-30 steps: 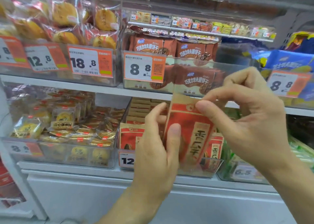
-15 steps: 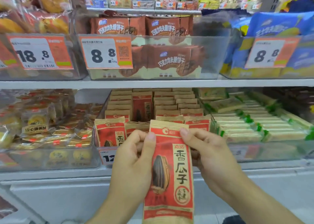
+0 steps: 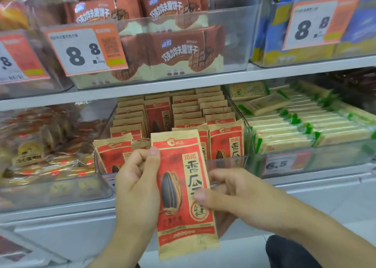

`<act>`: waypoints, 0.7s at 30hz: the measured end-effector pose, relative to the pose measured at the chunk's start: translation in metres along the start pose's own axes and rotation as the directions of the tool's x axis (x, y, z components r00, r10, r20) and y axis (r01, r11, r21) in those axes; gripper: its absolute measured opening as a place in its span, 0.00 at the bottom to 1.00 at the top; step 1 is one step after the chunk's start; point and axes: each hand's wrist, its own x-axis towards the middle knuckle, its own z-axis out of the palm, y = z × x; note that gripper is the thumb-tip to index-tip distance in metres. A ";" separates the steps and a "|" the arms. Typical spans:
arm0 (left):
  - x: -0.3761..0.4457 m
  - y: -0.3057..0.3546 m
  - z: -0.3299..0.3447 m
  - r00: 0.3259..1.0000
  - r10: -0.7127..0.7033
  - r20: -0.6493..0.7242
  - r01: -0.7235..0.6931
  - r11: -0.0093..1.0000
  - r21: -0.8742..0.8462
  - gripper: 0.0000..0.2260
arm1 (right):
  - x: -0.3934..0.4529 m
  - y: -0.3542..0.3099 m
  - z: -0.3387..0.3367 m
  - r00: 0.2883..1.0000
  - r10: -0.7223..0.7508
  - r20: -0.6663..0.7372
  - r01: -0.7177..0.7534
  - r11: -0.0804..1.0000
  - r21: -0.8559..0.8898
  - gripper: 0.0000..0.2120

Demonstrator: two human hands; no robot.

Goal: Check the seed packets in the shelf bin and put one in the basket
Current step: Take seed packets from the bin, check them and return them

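The red seed packet point(image 3: 183, 196) is held upright in front of the clear shelf bin point(image 3: 227, 162), pinched on its upper left edge by the left hand point(image 3: 136, 188) and at its right edge by the right hand point(image 3: 230, 194), thumb on the front.

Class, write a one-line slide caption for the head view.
Both hands, left hand and right hand, hold a red seed packet before the shelf bin.

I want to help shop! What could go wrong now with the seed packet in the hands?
The seed packet is held only at its edges by the left hand and right hand, so it might slip and fall. No basket is in view, so finding it means looking away. Pulling back could bump the packets standing in the bin.
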 end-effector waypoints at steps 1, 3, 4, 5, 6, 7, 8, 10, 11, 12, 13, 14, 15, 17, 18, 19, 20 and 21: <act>0.001 0.001 0.000 1.000 0.001 -0.012 -0.001 1.000 0.000 0.13 | -0.002 0.001 -0.001 1.000 0.000 0.029 0.000 1.000 0.005 0.24; 0.002 -0.001 0.000 1.000 -0.009 -0.008 0.009 1.000 0.013 0.13 | -0.006 0.001 -0.002 0.999 -0.035 0.020 0.034 0.999 0.028 0.21; 0.003 -0.002 0.000 1.000 -0.025 0.012 0.025 0.999 0.024 0.12 | -0.007 0.001 -0.002 0.998 -0.057 -0.003 0.057 0.997 0.042 0.20; 0.004 -0.003 0.000 0.998 -0.045 0.047 0.044 0.998 0.033 0.12 | -0.007 0.001 -0.002 0.996 -0.079 -0.032 0.080 0.995 0.052 0.19; 0.004 -0.004 0.000 0.993 -0.062 0.100 0.059 0.997 0.039 0.12 | -0.006 0.001 -0.002 0.992 -0.100 -0.071 0.104 0.993 0.060 0.17; 0.004 -0.004 0.000 0.984 -0.076 0.164 0.070 0.996 0.046 0.11 | -0.005 0.002 -0.003 0.985 -0.121 -0.124 0.130 0.989 0.066 0.15; 0.003 -0.004 -0.001 0.968 -0.090 0.234 0.077 0.995 0.064 0.11 | -0.004 0.001 -0.004 0.972 -0.141 -0.186 0.156 0.985 0.070 0.13; 0.000 -0.002 -0.002 0.922 -0.105 0.372 0.064 0.991 0.121 0.13 | -0.002 0.003 -0.008 0.938 -0.164 -0.305 0.198 0.977 0.083 0.13; -0.001 -0.002 -0.002 0.901 -0.101 0.422 0.050 0.990 0.131 0.15 | -0.001 0.003 -0.010 0.926 -0.170 -0.336 0.213 0.973 0.094 0.13; -0.002 -0.002 -0.002 0.888 -0.093 0.450 0.040 0.991 0.124 0.16 | -0.001 0.004 -0.014 0.924 -0.174 -0.342 0.222 0.970 0.104 0.15; -0.002 -0.002 -0.003 0.886 -0.082 0.457 0.036 0.994 0.107 0.16 | -0.002 0.005 -0.017 0.931 -0.181 -0.316 0.225 0.968 0.110 0.18; -0.001 -0.003 -0.003 0.889 -0.069 0.452 0.033 0.996 0.088 0.16 | -0.002 0.005 -0.020 0.946 -0.189 -0.265 0.225 0.968 0.115 0.22; 0.000 -0.003 -0.004 0.895 -0.058 0.443 0.028 0.997 0.073 0.16 | -0.003 0.006 -0.023 0.958 -0.199 -0.206 0.225 0.968 0.114 0.26; 0.002 -0.004 -0.005 0.904 -0.039 0.427 0.017 0.998 0.056 0.16 | -0.003 0.007 -0.028 0.966 -0.223 -0.131 0.234 0.969 0.075 0.31; 0.003 -0.005 -0.006 0.903 -0.033 0.429 0.011 0.999 0.053 0.16 | -0.003 0.008 -0.030 0.964 -0.232 -0.127 0.240 0.970 0.047 0.32; 0.004 -0.005 -0.007 0.899 -0.029 0.436 0.006 0.999 0.054 0.16 | -0.002 0.008 -0.032 0.962 -0.239 -0.130 0.244 0.969 0.026 0.33; 0.004 -0.006 -0.008 0.895 -0.027 0.444 0.003 0.998 0.055 0.16 | -0.001 0.007 -0.033 0.961 -0.242 -0.132 0.246 0.969 0.016 0.32; 0.005 -0.006 -0.008 0.893 -0.026 0.450 0.001 0.998 0.055 0.16 | -0.001 0.007 -0.032 0.961 -0.242 -0.133 0.245 0.969 0.009 0.32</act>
